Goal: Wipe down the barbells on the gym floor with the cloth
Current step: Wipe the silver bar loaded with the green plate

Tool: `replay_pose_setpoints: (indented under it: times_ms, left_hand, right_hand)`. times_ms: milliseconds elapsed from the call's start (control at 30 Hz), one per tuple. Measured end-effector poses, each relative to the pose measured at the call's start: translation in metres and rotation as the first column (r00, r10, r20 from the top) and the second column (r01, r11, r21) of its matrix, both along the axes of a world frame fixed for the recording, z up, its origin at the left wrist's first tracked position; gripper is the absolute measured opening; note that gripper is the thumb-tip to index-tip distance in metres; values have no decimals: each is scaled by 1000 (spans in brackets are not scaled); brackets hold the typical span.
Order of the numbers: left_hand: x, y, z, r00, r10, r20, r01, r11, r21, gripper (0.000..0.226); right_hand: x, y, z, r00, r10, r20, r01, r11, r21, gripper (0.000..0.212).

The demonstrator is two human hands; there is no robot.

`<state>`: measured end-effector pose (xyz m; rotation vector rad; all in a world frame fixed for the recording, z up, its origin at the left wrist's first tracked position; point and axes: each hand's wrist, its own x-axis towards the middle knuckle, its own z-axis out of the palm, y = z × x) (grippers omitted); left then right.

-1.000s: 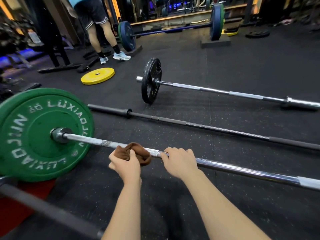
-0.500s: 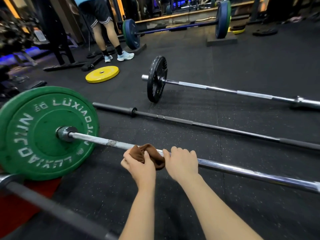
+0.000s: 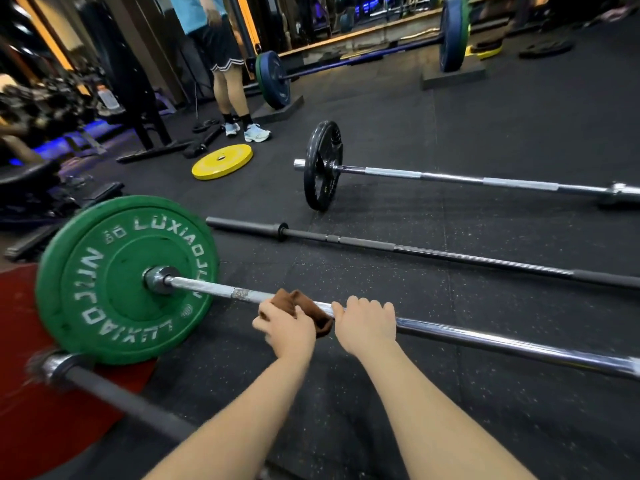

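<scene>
head view: the left hand (image 3: 285, 329) grips the brown cloth (image 3: 320, 318), which is bunched and folded over the chrome bar (image 3: 485, 337) so that it sits between palm and steel. wrapped like that it can rub most of the shaft's round in one pass, i judge. the right hand (image 3: 365, 322) is just beside it, touching the cloth's edge. its fingers curl over the bare bar from above, likely to stop the bar rolling on its green plate (image 3: 114, 282) while the other hand scrubs. the cloth is on the shaft a little way in from the plate's collar.

the bar's left end is carried by the green plate. its long axis runs from there across the frame, down and out past the right edge, so its other end is out of view. the black bar (image 3: 450, 256) and the far bar (image 3: 485, 180), which has one black plate, lie beyond on the floor (image 3: 519, 427). they are roughly parallel to the chrome bar, well apart, and neither is touched. a dark bar (image 3: 121, 403) crosses the lower left corner, blurred. i cannot tell which stretches are already wiped, but three bars with no hand on them suggest the job is early.
</scene>
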<state>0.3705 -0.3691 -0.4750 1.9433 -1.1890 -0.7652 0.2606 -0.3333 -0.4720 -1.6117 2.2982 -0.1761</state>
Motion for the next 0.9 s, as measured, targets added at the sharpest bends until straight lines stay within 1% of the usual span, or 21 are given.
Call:
replay_pose_setpoints:
  times_ms: [100, 200, 233, 300, 400, 500, 567, 667, 700, 767, 800, 867, 900]
  left_hand:
    - [4, -8, 19, 995, -73, 69, 65, 993, 101, 53]
    - [14, -19, 24, 967, -194, 165, 177, 978, 110, 50]
    - [18, -19, 21, 958, -226, 175, 211, 972, 103, 49]
    - [22, -17, 12, 958, -245, 146, 235, 969, 79, 47]
    - [22, -9, -8, 967, -231, 111, 238, 970, -49, 47]
    - [20, -4, -19, 975, -203, 89, 213, 971, -113, 48]
    - [24, -7, -22, 976, -209, 62, 215, 968, -131, 47]
    - [31, -13, -26, 968, -250, 24, 251, 958, -142, 46]
    - [32, -13, -25, 966, -259, 8, 258, 955, -147, 46]
    - [33, -12, -21, 963, -269, -22, 262, 951, -162, 46]
    - [34, -12, -19, 962, -270, -33, 261, 950, -173, 45]
    - [39, -17, -13, 964, -260, -50, 245, 948, -201, 44]
    - [43, -22, -10, 969, -242, -52, 227, 951, -212, 43]
  right_hand:
    - [0, 2, 2, 1000, 6, -13, -6, 1000, 10, 54]
    - [0, 3, 1, 1000, 4, -24, -4, 1000, 6, 54]
    - [0, 3, 1, 999, 8, -33, -8, 1000, 4, 54]
    - [0, 2, 0, 999, 13, -45, -13, 1000, 12, 53]
    - [1, 1, -6, 994, 37, -99, -38, 999, -17, 47]
    - [3, -2, -10, 992, -12, -127, 11, 1000, -10, 50]
    - [4, -8, -5, 995, -39, -88, 43, 998, 49, 51]
    - [6, -31, 17, 992, -125, 19, 118, 970, 214, 53]
    - [10, -41, 20, 991, -132, 34, 121, 967, 224, 54]
    - [26, -53, 20, 994, -78, 81, 64, 985, 162, 57]
    - [35, -55, 13, 998, -30, 62, 23, 994, 111, 57]
    - [48, -50, -3, 994, 59, -97, -59, 998, 9, 55]
    - [48, -46, -7, 988, 67, -136, -72, 997, -30, 55]
